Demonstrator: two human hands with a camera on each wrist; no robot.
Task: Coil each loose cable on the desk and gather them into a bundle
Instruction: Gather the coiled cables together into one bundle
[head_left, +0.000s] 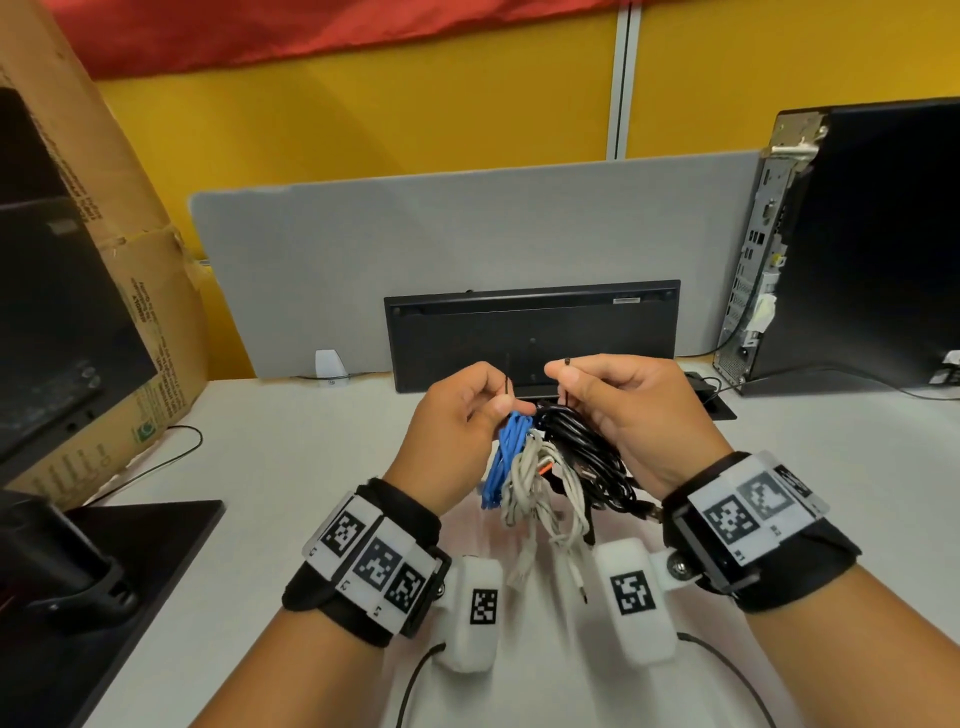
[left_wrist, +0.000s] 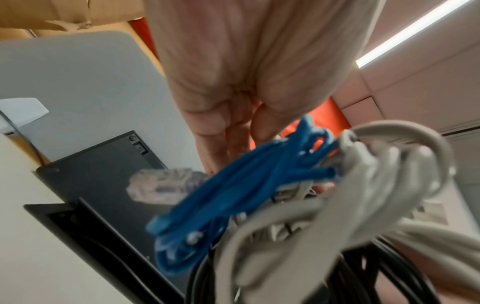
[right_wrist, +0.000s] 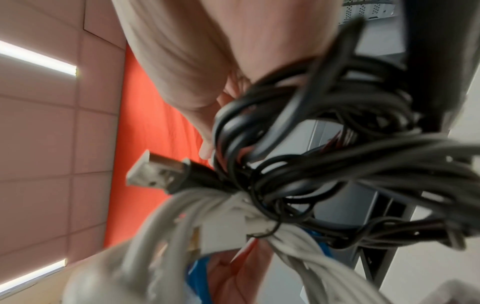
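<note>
The blue cable (head_left: 506, 457) hangs beside the off-white cables (head_left: 540, 488) and the glossy black cables (head_left: 592, 452); a small orange spot (head_left: 544, 470) shows among the white ones. A thin black tie (head_left: 508, 391) sits at the top of them. The wristbands (head_left: 363, 561) are black, with white plates printed in black-and-white square codes. The desk (head_left: 291, 447) is pale grey-white, the keyboard (head_left: 530, 332) black, the divider (head_left: 467, 234) light grey, the wall (head_left: 363, 114) yellow, the cloth (head_left: 311, 31) red, the box (head_left: 114, 208) brown.

Keyboard (head_left: 530, 332) leaning against grey divider (head_left: 467, 249) at twelve o'clock; cardboard box (head_left: 104, 208) standing at ten — computer tower (head_left: 857, 244) sitting at two.
</note>
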